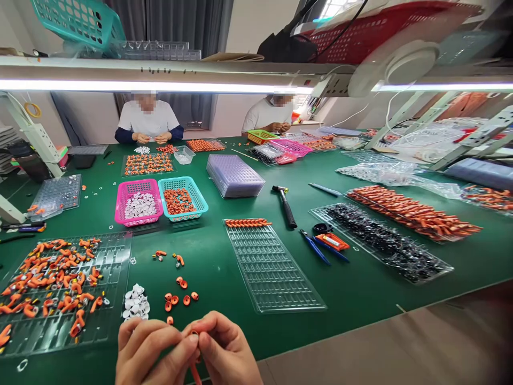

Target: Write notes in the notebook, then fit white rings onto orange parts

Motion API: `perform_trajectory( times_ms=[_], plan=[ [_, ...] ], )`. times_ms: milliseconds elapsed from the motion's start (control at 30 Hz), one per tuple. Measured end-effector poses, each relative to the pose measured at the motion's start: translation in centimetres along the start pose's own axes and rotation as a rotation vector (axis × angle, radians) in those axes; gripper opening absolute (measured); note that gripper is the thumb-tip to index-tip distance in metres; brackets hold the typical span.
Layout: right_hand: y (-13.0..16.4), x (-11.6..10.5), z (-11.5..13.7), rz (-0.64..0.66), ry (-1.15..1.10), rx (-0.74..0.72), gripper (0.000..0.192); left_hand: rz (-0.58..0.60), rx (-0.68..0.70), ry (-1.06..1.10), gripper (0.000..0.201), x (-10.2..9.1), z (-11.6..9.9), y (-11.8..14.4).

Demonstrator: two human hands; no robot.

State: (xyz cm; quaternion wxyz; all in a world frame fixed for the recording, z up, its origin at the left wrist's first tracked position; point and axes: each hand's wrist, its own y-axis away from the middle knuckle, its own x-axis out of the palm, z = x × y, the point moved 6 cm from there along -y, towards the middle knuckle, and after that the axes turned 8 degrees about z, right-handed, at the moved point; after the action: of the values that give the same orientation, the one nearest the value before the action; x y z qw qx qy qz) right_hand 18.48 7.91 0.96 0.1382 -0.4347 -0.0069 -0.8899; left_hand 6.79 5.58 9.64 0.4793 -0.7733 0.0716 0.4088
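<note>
At the bottom centre, my left hand (154, 350) and my right hand (224, 347) pinch a small orange curved part (195, 372) between their fingertips. Its round end faces up and its tail hangs below; the fingers cover most of it. Just beyond my hands lie several loose orange caps (186, 300). Left of these is a heap of white round pieces (136, 302). A clear tray (114, 267) at the left carries many orange curved parts with grey and yellow bits. On the right, a slotted clear tray (276, 272) has one row of orange parts (248, 222) along its far end.
Ahead stand a pink basket (119, 206) of white pieces and a turquoise basket (205, 200) of orange caps. A hammer (285, 206), blue-handled pliers (316, 248) and trays of black parts (377, 240) and orange parts (412, 211) lie right. Two people sit opposite.
</note>
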Motion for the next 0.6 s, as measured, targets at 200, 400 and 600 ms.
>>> perform_trajectory(
  times_ms=[200, 400, 600],
  plan=[
    [0.2, 0.6, 0.0, -0.117, -0.088, 0.066, 0.023, 0.001, 0.019, -0.037, 0.021, -0.6, 0.0, -0.4],
    [0.3, 0.3, -0.5, -0.102, -0.094, 0.082, 0.026, 0.025, -0.040, 0.000, 0.022, -0.4, 0.6, -0.3],
    [-0.2, -0.3, -0.1, -0.039, -0.012, 0.097, 0.032, 0.123, -0.131, 0.175, 0.022, 0.6, 1.8, -0.2]
  ],
)
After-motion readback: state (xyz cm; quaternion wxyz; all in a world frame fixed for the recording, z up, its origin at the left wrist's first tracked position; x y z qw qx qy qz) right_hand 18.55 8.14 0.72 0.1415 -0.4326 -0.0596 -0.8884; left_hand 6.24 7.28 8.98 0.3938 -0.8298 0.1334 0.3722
